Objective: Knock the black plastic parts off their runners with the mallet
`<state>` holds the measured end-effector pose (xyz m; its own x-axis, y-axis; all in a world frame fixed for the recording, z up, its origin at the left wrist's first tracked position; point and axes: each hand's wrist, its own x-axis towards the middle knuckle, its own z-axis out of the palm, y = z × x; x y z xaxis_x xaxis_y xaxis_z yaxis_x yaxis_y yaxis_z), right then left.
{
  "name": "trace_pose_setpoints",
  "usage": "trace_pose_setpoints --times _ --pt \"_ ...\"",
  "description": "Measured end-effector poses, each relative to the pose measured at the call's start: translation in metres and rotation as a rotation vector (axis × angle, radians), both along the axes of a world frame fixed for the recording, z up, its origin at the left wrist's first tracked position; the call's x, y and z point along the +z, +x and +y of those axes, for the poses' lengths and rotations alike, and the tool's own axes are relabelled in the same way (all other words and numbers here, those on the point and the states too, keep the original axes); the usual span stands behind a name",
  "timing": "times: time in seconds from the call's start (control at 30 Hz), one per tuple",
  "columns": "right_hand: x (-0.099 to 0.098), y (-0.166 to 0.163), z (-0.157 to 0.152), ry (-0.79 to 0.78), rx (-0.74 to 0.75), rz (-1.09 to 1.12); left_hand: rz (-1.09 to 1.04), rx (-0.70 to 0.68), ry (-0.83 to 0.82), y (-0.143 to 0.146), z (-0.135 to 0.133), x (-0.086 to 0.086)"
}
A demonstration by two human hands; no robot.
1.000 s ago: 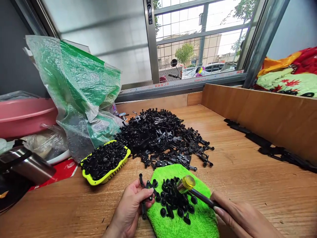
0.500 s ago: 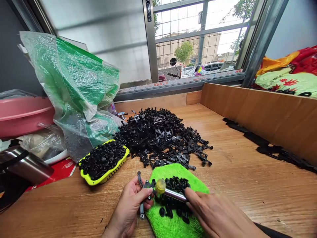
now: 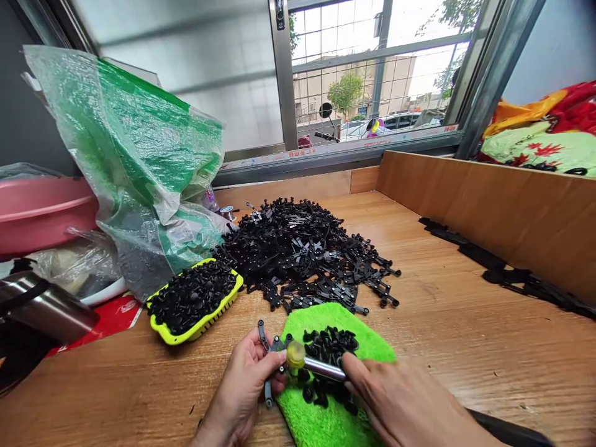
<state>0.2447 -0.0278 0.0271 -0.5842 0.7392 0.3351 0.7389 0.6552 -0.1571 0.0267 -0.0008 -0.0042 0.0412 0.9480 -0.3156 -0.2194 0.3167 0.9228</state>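
Many black caps fill yellow tray (image 3: 164, 329); left hand (image 3: 242, 388) pinches black bracket (image 3: 270, 366), right hand (image 3: 400, 406) grips mallet (image 3: 313, 364).

Beyond the hands: large heap of black plastic parts (image 3: 302, 251) on the wooden table (image 3: 465, 347). Up and left of the hands: yellow tray (image 3: 195, 301) filled with black caps, green-and-clear plastic bag (image 3: 139, 167), pink basin (image 3: 44, 211), steel flask (image 3: 46, 310). Far right: wooden partition (image 3: 503, 211), bright patterned cloth (image 3: 544, 139).
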Motion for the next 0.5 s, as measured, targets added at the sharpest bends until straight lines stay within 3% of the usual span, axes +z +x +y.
trace_pose_setpoints --times 0.33,0.5 --pt "-0.01 -0.003 0.001 -0.093 -0.074 -0.069 0.059 0.006 0.031 -0.001 0.001 -0.002" --pt "0.003 0.007 -0.003 -0.033 -0.106 0.068 0.084 0.12 0.056 -0.008 -0.01 0.003"
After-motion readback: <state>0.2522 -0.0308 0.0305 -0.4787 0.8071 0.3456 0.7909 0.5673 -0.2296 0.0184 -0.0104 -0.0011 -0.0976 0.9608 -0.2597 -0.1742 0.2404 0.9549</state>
